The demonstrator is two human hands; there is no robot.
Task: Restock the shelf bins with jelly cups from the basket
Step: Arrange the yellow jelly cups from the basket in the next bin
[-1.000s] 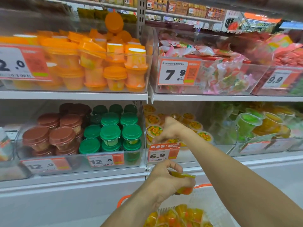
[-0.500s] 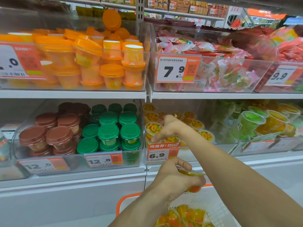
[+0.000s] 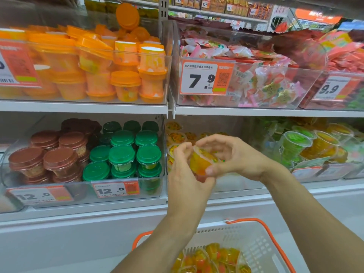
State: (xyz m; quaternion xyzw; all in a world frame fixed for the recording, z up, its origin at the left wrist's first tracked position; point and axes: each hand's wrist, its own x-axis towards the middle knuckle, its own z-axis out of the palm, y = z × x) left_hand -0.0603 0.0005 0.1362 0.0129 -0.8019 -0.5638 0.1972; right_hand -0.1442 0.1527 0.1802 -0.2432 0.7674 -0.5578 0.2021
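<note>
Both hands meet on one yellow-orange jelly cup (image 3: 201,161) in front of the lower shelf's middle bin (image 3: 232,184). My left hand (image 3: 187,180) holds the cup from below and the left. My right hand (image 3: 230,156) curls over it from the right, thumb under the cup's side. The clear bin behind holds several similar jelly cups (image 3: 177,137) with fruit-print lids. At the bottom edge stands a white basket (image 3: 256,247) with orange handles, holding several more jelly cups (image 3: 212,259).
Left of the bin sit green-lidded cups (image 3: 122,154) and brown-lidded cups (image 3: 59,158). Green and yellow cups (image 3: 307,144) fill the bin to the right. The upper shelf carries orange cups (image 3: 126,75) and bagged sweets (image 3: 256,79). White shelf edge (image 3: 78,213) runs below.
My left hand rose from above the basket with the jelly cup to bin height. My right hand drew back out of the bin and closed over the same cup.
</note>
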